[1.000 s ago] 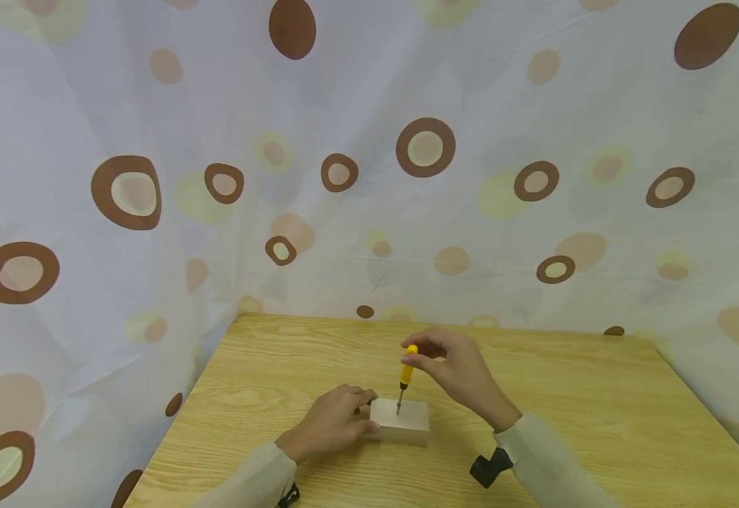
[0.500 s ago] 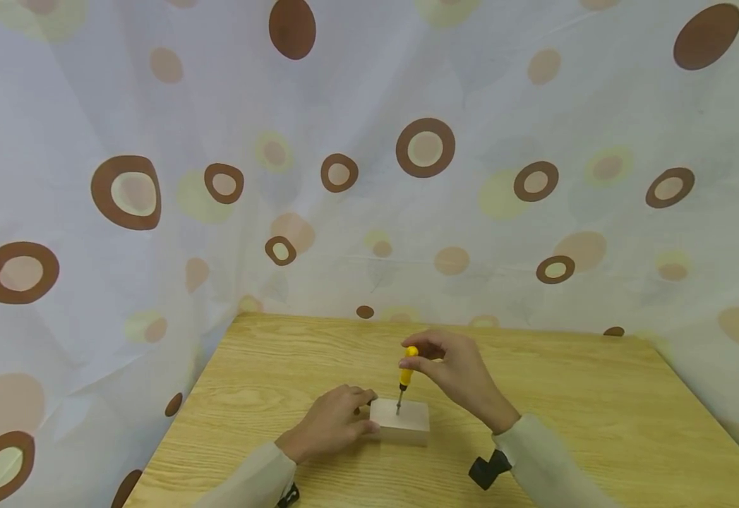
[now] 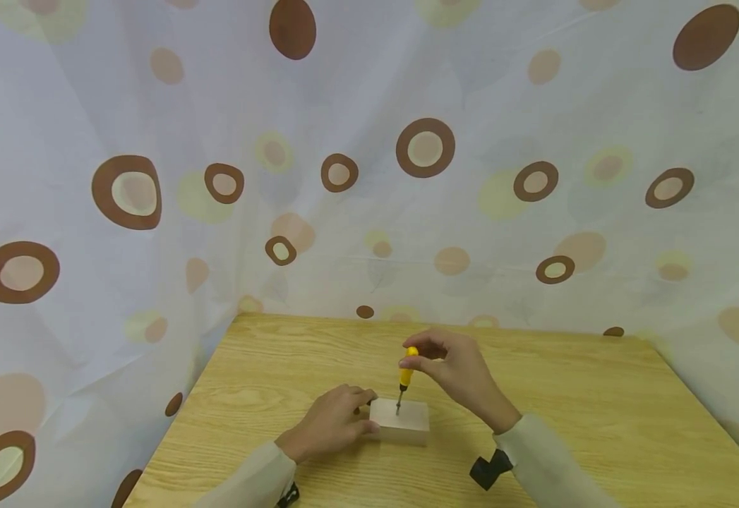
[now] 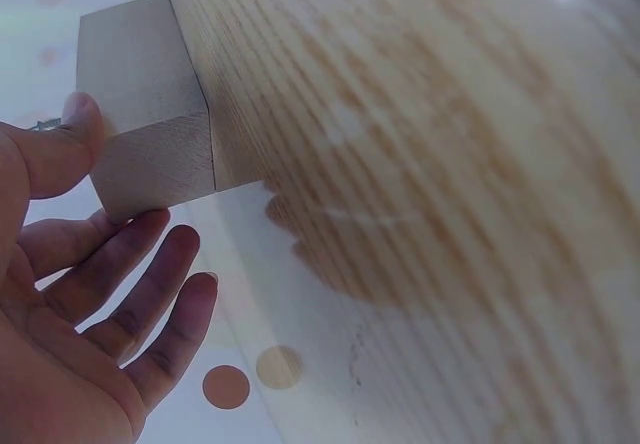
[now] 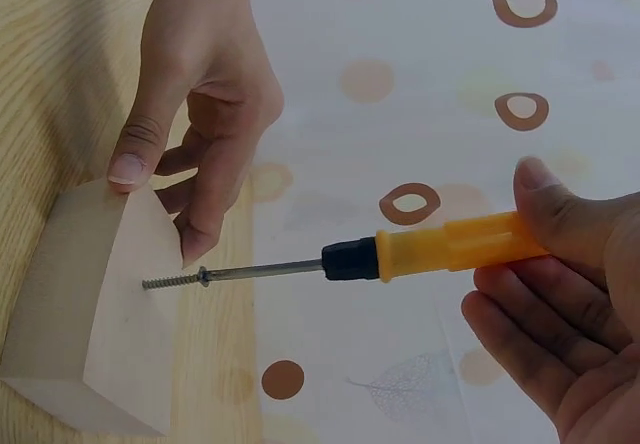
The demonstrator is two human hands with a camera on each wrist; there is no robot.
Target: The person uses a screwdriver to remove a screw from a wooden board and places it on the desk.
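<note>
A pale wooden block (image 3: 407,418) lies on the table, and my left hand (image 3: 331,423) grips its left end between thumb and fingers. The left wrist view shows the thumb on one face of the block (image 4: 145,74) and fingertips at the opposite side. A screw (image 5: 172,282) stands in the block's upper face, much of its thread exposed. My right hand (image 3: 461,370) pinches the yellow handle of a screwdriver (image 5: 440,249) from above. The screwdriver's metal shaft meets the screw head, roughly in line with it and slightly tilted in the head view.
The wood-grain table (image 3: 267,374) ends at the back against a white curtain (image 3: 369,212) with brown and beige spots. That curtain also hangs along the left and right sides. A black strap piece (image 3: 491,468) sits at the right wrist.
My right thumb has shifted very slightly on the screwdriver handle. The block and my left hand stay where they were.
</note>
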